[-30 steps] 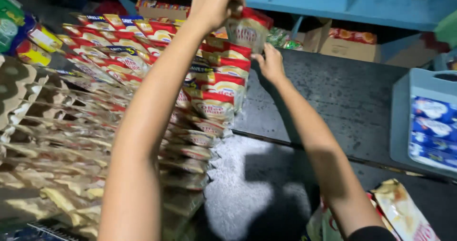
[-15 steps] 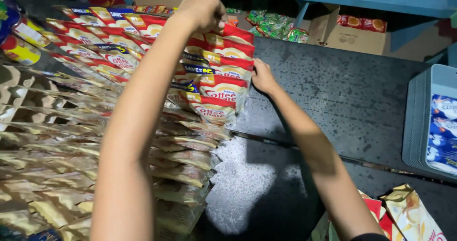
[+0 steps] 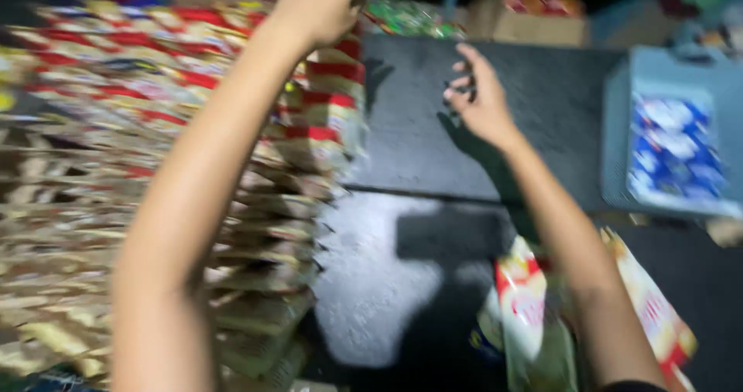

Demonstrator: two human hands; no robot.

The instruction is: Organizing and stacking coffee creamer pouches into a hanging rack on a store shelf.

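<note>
Two bare arms reach forward over a dark floor, and the whole view is smeared by motion. The left hand (image 3: pixel 329 5) is raised at the top of the hanging sachet strips (image 3: pixel 193 129), a broad curtain of red, yellow and tan packets that fills the left side. Its fingers are curled in, though the blur and the frame's upper edge hide whether they pinch a strip, so I cannot tell what they hold. The right hand (image 3: pixel 480 102) hangs in the air just right of the strips, apart from them, fingers spread loosely and empty.

Beneath that hand runs a dark ledge (image 3: pixel 542 129), with a lighter grey patch of floor (image 3: pixel 371 284) below it. Behind the ledge sit a cardboard box (image 3: pixel 534 20) and some green packets (image 3: pixel 406 17). At the right stands a pale blue crate (image 3: pixel 673 152) with blue and white packs inside. Under the right forearm lies a bundle of red and white pouches (image 3: pixel 526 314), probably more of the same kind of goods. The left forearm crosses in front of the strips and hides their middle.
</note>
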